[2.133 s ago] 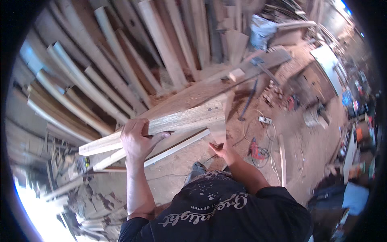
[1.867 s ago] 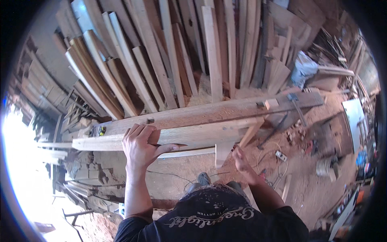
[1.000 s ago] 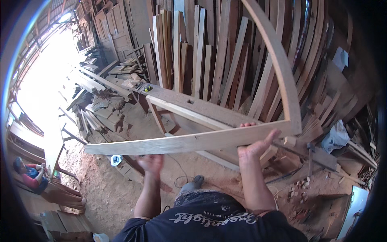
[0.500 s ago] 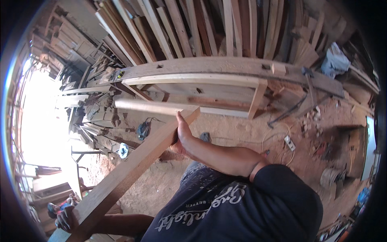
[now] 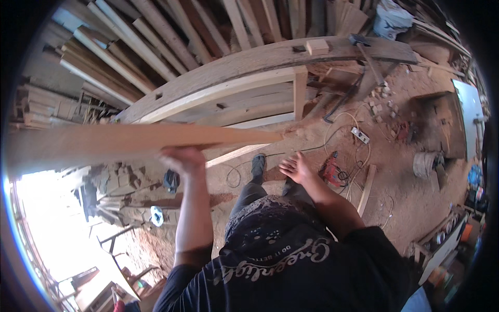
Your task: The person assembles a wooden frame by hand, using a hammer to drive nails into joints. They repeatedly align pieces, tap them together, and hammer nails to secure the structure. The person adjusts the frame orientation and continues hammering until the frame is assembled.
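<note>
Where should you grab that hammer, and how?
Take the hammer by its handle, near the free end, probably best from the near side with the empty right hand: the head rests on the thick plank, while the handle sticks out past the plank's near edge.

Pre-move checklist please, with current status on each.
1. Left hand holding the board: ok, at its lower edge, though blurred.
2. Right hand on the board: not ok, it is apart from it, empty and open.
3. Hammer clear of both hands: ok, at the right end of the bench.
4. Floor by the feet free of cable: not ok, it lies beside a shoe.
5. Red power tool unplugged: cannot tell; it sits on the floor.
</note>
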`<state>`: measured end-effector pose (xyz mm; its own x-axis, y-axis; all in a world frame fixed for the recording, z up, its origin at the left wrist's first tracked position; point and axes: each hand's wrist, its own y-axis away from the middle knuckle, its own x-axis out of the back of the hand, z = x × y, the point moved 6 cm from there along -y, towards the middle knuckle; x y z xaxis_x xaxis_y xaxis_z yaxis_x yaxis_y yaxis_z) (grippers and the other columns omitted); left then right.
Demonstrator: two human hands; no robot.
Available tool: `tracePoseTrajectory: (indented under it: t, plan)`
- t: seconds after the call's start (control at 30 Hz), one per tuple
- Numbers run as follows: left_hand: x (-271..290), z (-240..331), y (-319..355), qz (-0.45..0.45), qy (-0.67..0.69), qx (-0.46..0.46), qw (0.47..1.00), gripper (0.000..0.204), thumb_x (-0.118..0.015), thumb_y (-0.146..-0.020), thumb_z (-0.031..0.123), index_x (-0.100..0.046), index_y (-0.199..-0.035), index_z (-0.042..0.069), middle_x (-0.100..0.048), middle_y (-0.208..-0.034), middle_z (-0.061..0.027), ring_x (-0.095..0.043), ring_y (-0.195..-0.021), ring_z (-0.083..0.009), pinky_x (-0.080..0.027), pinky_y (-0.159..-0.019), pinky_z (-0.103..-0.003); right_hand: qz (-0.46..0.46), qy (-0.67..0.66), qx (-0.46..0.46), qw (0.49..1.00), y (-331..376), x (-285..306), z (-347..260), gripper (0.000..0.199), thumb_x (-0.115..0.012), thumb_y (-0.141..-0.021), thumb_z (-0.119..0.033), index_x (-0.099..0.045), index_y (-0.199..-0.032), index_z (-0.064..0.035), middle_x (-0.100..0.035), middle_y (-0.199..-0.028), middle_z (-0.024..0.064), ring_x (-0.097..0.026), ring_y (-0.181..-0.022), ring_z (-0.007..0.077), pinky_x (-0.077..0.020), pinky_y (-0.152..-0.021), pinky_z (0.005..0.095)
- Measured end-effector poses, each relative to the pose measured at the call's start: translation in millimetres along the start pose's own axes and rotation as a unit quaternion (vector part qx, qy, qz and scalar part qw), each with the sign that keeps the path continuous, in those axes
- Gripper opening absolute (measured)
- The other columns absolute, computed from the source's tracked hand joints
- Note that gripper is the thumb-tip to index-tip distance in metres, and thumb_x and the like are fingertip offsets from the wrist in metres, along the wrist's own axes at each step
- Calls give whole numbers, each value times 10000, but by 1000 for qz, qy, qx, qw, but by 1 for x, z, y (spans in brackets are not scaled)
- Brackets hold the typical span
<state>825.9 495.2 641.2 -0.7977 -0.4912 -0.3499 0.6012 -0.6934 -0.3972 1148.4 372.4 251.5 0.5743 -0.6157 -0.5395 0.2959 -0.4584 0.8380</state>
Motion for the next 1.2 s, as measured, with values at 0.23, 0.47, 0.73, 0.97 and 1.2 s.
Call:
tracePoseTrajectory:
  t: [0.23,0.47,0.73,0.97,1.2]
  plan:
    - [-118,-164,65,-201,-87,37,975,473,-744,-983,445,-621,-1034,-9,-665,-881,-42,-642,-794,-176,-547,-747,-353,217,-171,254,927,146,258,-15,629,-465,-1063,-591,-495,-1422,-76,-577,-1461,135,-603,-1294,334,-493,-1099,490]
    - [-156,-303,130,-384,-150,110,904,644,-964,-752,363,-631,-1191,29,-757,-1044,-176,-757,-941,-357,-593,-800,-448,386,-279,259,840,239,303,117,847,-433,-1046,-680,-333,-1605,-52,-474,-1585,191,-546,-1370,402,-478,-1112,522]
    - [-221,-340,180,-496,-343,126,787,762,-825,-853,564,-500,-1261,9,-691,-1146,-308,-676,-1027,-531,-555,-826,-584,391,-290,235,841,217,245,176,727,-428,-1059,-664,-467,-1447,-50,-597,-1414,194,-651,-1192,416,-577,-927,521]
    - [-244,-365,169,-446,-334,157,815,750,-823,-864,537,-484,-1269,4,-676,-1191,-291,-654,-1091,-530,-535,-882,-595,353,-184,245,884,199,189,134,655,-490,-1064,-614,-488,-1390,-45,-632,-1312,189,-679,-1043,360,-570,-908,499]
    - [-244,-365,150,-490,-390,171,761,804,-771,-894,561,-456,-1368,-6,-650,-1282,-283,-615,-1225,-491,-516,-1001,-566,373,-115,191,901,178,175,132,737,-447,-1090,-582,-388,-1544,-4,-582,-1439,229,-664,-1126,386,-555,-929,495]
